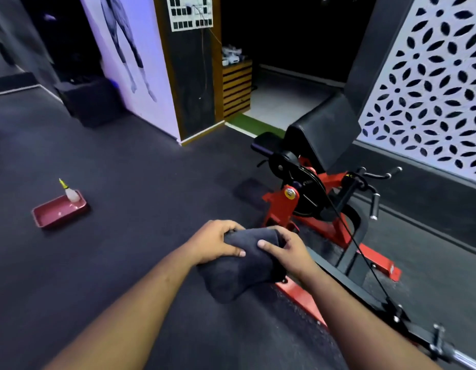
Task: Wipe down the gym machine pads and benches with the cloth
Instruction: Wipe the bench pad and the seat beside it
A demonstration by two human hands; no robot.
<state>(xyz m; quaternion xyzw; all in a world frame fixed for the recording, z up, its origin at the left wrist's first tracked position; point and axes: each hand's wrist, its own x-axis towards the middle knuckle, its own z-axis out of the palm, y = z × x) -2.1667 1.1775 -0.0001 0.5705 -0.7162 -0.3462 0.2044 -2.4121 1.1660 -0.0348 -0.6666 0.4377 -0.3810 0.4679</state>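
Both hands meet low in the middle of the view, closed around a dark grey cloth (244, 265). The left hand (218, 241) grips the cloth's upper left edge, fingers curled over the top and thumb pressed against the near face. The right hand (287, 252) clamps the upper right edge, thumb lying across the front and fingers wrapped behind, out of sight. The cloth is bunched between the two hands and its loose bulk sags below them toward the floor (124, 156), which is dark and matte. Just beyond and right of the hands stands a red-framed machine (311, 209) with a black disc at its pivot and a thin black cable running down toward the lower right. Above the frame a black sloped pad (327, 129) leans up to the right, and a smaller black seat (266, 142) sits at its lower left end. Black handles (375, 190) stick out on the machine's right side. Well apart to the left, a red tray (52, 217) lies on the floor with a small white bottle (71, 194) standing upright in its far corner. Behind the machine, a white patterned screen (431, 89) fills the upper right.
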